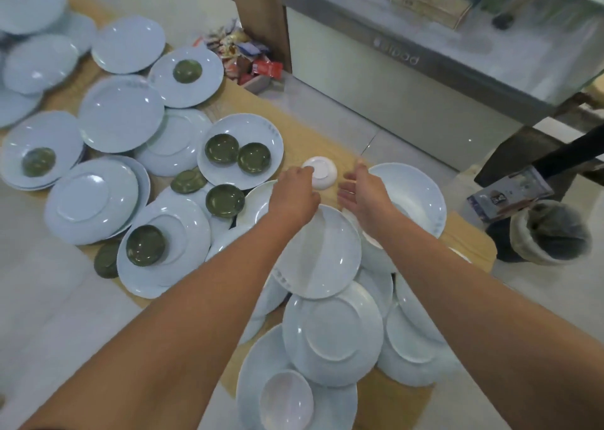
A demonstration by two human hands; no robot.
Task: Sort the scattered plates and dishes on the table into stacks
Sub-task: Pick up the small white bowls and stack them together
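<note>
Many pale blue plates lie scattered and overlapping across the wooden table (333, 142). A small white bowl (322, 173) sits upside down near the table's far edge. My left hand (295, 191) touches its left rim with the fingertips; whether it grips the bowl I cannot tell. My right hand (361, 189) hovers just right of the bowl with relaxed fingers, holding nothing. Small dark green dishes (222, 148) rest on a plate (242, 150) left of the bowl. A large plate (322, 253) lies under both wrists.
More green dishes (145, 245) and overturned plates (331, 333) crowd the near and left table. A pale small bowl (286, 400) sits on a plate at the bottom. Snack packets (248, 57) lie at the back. A steel cabinet (408, 86) and a bin (552, 233) stand to the right.
</note>
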